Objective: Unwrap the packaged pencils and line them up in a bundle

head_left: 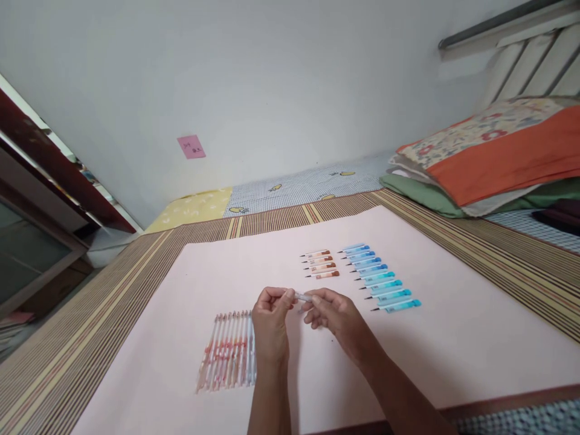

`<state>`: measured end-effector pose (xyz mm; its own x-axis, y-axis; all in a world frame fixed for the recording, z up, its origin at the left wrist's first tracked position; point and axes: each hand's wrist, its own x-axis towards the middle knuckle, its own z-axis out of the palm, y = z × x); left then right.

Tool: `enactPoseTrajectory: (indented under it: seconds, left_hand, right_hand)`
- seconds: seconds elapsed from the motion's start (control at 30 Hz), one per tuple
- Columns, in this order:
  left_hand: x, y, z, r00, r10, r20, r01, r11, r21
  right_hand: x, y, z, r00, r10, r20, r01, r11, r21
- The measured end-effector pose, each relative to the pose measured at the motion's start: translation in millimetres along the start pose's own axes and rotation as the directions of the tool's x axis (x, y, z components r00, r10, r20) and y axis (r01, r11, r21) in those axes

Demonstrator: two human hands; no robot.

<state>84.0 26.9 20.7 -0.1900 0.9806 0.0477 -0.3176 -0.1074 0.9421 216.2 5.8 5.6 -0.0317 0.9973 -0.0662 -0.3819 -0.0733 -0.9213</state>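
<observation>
Near the middle of the pink sheet, my left hand (274, 320) and my right hand (336, 317) are raised close together. A slim whitish pen-like stick (302, 296) runs between them. My left thumb and forefinger pinch its left end, and my right fingers close on its right end. Its exact kind is hard to make out. Left of my hands, a row of slender pens (226, 350) with reddish and clear barrels lies side by side, partly hidden by my left forearm. Beyond my right hand lie several brown-ended pencils (322, 264) and a column of blue-ended pencils (383, 279), dark tips pointing left.
The large pale pink sheet (158, 338) covers much of a striped mat (77, 320). Folded bedding with orange and floral cloth (498, 151) is piled at the right. A white wall (290, 90) with a pink note (191, 147) stands behind.
</observation>
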Motion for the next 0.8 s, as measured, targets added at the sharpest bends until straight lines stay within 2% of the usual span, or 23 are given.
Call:
enactPoseTrajectory:
  seconds: [0.13,0.23,0.3,0.4,0.47,0.57,0.63,0.67,0.7,0.8]
  left_hand:
    - [0.5,4.0,-1.8,0.997,0.005,0.077,-0.01,0.998,0.066]
    - [4.1,2.0,-10.2,0.99,-0.001,0.141,-0.037,0.963,0.267]
    - [6.3,-6.4,-16.3,0.986,0.01,0.165,-0.093,0.859,0.503]
    - [6.5,-27.5,-17.9,0.969,0.027,0.247,-0.212,0.607,0.766]
    - [4.6,-41.5,-13.1,0.961,-0.003,0.277,-0.244,0.467,0.85]
    - [1.3,-53.6,-3.0,0.968,0.002,0.25,-0.233,0.37,0.899]
    - [-0.2,-55.1,1.4,0.975,0.038,0.219,-0.218,0.37,0.903]
    - [-0.6,-54.5,2.5,0.979,0.046,0.201,-0.202,0.4,0.894]
    - [-0.8,-53.3,2.8,0.983,0.037,0.179,-0.176,0.459,0.871]
    - [0.1,-47.6,0.0,0.984,-0.072,0.164,-0.061,0.725,0.686]
  right_hand:
    - [1.8,-7.3,-5.6,1.0,0.002,-0.018,0.0,0.991,0.135]
    - [6.1,-17.8,-23.9,0.991,0.001,-0.137,0.036,0.961,0.272]
    - [9.6,-24.8,-40.5,0.975,-0.004,-0.223,0.08,0.939,0.334]
    - [13.5,-30.4,-62.9,0.949,-0.03,-0.313,0.147,0.923,0.356]
    - [14.8,-30.5,-72.4,0.933,-0.043,-0.357,0.174,0.923,0.343]
    - [15.7,-27.5,-79.7,0.925,-0.043,-0.378,0.171,0.934,0.312]
    - [16.6,-24.8,-83.1,0.927,-0.032,-0.374,0.144,0.951,0.274]
    - [17.3,-23.5,-84.9,0.927,-0.029,-0.375,0.129,0.961,0.245]
    - [18.1,-22.4,-86.8,0.924,-0.03,-0.38,0.119,0.97,0.213]
    - [20.5,-20.4,-92.4,0.914,-0.068,-0.401,0.126,0.985,0.121]
